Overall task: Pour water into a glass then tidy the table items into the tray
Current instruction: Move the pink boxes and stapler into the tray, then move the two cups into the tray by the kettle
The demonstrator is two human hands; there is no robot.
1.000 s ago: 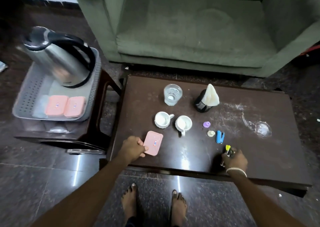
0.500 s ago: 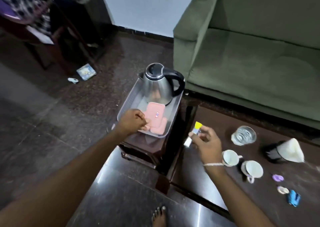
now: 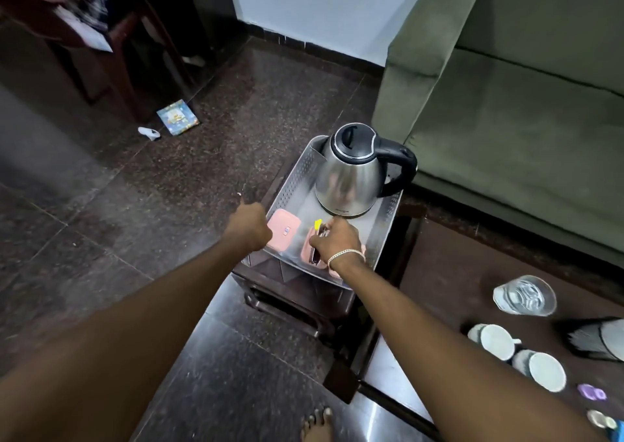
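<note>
- Gripping pink case (image 3: 284,232) by its edge with curled left hand (image 3: 250,227), over tray (image 3: 293,178).
- Pinching yellow-capped item (image 3: 317,224) in right hand (image 3: 336,239); kettle (image 3: 351,175) just beyond that grip.

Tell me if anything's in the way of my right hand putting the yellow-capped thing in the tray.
Nothing blocks the way in: the right hand, holding the yellow-capped item, is over the tray. Pink boxes lie right under it, though; bare floor shows nearer the kettle.

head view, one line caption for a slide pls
Left hand holds a pink box in the tray by the kettle; right hand holds a yellow-tipped item there.
</note>
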